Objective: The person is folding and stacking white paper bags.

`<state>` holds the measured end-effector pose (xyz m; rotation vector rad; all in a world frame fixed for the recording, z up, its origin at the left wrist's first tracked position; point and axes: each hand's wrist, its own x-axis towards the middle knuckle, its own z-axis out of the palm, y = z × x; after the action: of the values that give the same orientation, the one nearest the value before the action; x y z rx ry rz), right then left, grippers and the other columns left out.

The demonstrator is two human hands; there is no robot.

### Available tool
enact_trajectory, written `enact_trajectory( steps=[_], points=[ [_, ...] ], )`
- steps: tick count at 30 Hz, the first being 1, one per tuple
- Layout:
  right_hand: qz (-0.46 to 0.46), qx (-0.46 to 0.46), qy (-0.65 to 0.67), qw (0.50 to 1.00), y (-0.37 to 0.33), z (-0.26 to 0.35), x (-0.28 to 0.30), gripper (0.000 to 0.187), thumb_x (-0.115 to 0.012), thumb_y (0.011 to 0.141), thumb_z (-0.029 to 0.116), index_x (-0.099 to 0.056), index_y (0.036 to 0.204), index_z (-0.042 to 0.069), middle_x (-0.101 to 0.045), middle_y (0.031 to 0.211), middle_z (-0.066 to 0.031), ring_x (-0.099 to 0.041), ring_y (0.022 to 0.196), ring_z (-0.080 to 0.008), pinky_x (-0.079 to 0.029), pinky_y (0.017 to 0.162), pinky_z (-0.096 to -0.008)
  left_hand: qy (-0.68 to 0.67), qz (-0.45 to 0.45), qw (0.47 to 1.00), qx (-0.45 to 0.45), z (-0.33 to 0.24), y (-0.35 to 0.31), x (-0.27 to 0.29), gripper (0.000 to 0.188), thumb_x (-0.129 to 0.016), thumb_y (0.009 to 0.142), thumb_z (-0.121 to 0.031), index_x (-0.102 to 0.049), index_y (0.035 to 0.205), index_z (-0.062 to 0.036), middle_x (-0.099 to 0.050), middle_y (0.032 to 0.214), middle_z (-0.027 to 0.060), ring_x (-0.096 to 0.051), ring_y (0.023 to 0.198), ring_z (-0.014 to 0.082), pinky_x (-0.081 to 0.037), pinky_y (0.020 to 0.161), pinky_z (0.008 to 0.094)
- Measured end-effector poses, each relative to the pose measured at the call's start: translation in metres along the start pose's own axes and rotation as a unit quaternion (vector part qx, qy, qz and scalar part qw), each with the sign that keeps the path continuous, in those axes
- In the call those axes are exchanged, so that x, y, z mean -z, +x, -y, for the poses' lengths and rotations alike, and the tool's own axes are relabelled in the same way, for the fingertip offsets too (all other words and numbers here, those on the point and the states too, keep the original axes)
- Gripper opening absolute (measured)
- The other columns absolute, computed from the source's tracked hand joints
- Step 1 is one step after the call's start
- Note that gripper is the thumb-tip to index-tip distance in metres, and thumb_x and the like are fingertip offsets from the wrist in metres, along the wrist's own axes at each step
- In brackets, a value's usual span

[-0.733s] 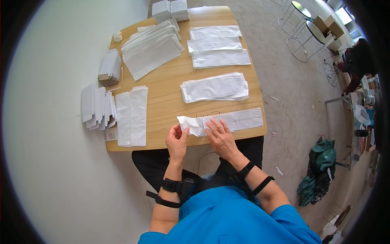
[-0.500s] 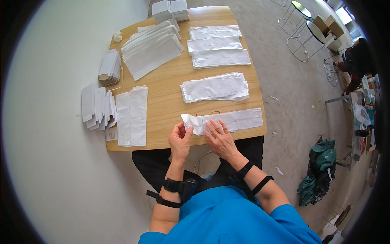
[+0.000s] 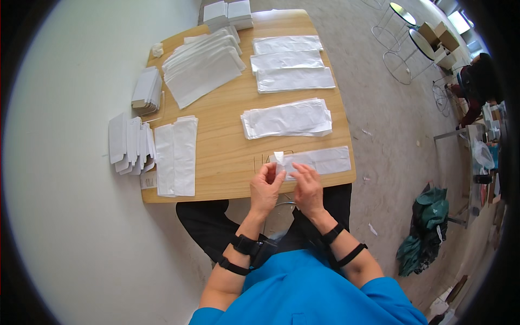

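A long white strip of thin folded paper (image 3: 327,160) lies along the table's near edge. Its left end is turned up toward the right, and my left hand (image 3: 265,189) pinches this raised end between thumb and fingers. Just to the right, my right hand (image 3: 309,190) hovers at the fold with bent fingers that stand slightly apart, the tips close to the paper. Whether those tips touch the sheet is hard to make out. Short dark pencil-like lines show on the wood beside the fold.
Beyond the strip lie a stack of folded papers (image 3: 287,118) and overlapping strips (image 3: 295,79). At left are tall folded sheets (image 3: 181,157), white flat cartons (image 3: 122,142) and a fanned paper pile (image 3: 203,73). The wall (image 3: 81,162) borders the table's left; stools and a person are right.
My left hand has moved right, bringing the strip's left end over with it. My right hand has lifted from lying flat on the paper, and its fingers have curled.
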<state>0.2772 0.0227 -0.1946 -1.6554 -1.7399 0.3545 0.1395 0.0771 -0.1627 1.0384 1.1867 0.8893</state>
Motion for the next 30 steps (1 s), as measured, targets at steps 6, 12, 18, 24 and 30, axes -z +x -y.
enact_trajectory(
  steps=[6,12,18,24,30],
  points=[
    [-0.038,-0.385,0.396,0.833,0.013,-0.011,0.018,0.038,-0.048,0.099,0.035,-0.062,0.108,0.0,-0.068,0.084,-0.0064,-0.052,0.059,-0.0044,-0.043,0.052,-0.0195,0.175,0.027,0.984,0.002,0.002,-0.003,-0.022,0.035,-0.07,0.084,-0.01,-0.06,0.115,0.0018,-0.067,0.096,0.0069,-0.061,0.079,0.0099,-0.05,0.072,0.0248],
    [-0.065,-0.405,0.258,0.875,0.012,-0.042,0.014,0.034,-0.053,0.097,0.031,-0.062,0.104,-0.001,-0.069,0.083,-0.0087,-0.059,0.065,-0.0141,-0.048,0.06,-0.0295,0.182,0.069,0.979,-0.055,0.013,-0.01,-0.025,0.028,-0.066,0.087,-0.012,-0.063,0.113,-0.0024,-0.067,0.094,0.0061,-0.062,0.077,0.0122,-0.05,0.07,0.0254],
    [-0.138,-0.399,0.091,0.902,0.001,-0.047,0.017,0.021,-0.06,0.086,0.017,-0.064,0.1,0.001,-0.068,0.081,-0.0136,-0.065,0.07,-0.0264,-0.05,0.067,-0.0367,0.289,0.003,0.955,-0.065,0.013,0.0,0.015,0.023,-0.064,0.086,-0.012,-0.064,0.108,-0.0051,-0.065,0.097,0.0089,-0.061,0.074,0.0211,-0.049,0.069,0.0312],
    [-0.103,-0.309,0.099,0.94,0.019,-0.051,0.031,0.019,-0.063,0.083,0.016,-0.065,0.096,0.001,-0.068,0.078,-0.014,-0.067,0.073,-0.0287,-0.051,0.067,-0.0376,0.458,0.011,0.862,-0.217,0.003,0.018,0.025,0.047,-0.071,0.079,-0.016,-0.056,0.124,-0.0087,-0.053,0.127,0.0088,-0.051,0.109,0.0277,-0.042,0.091,0.0387],
    [-0.025,-0.323,0.044,0.945,0.038,-0.05,0.026,0.023,-0.073,0.074,0.021,-0.063,0.084,0.003,-0.068,0.073,-0.0117,-0.067,0.07,-0.0288,-0.051,0.064,-0.0386,0.507,0.073,0.83,-0.219,0.006,0.022,0.026,0.072,-0.074,0.076,-0.021,-0.042,0.138,-0.0069,-0.042,0.142,0.0089,-0.037,0.128,0.0302,-0.029,0.107,0.0422]
  ],
)
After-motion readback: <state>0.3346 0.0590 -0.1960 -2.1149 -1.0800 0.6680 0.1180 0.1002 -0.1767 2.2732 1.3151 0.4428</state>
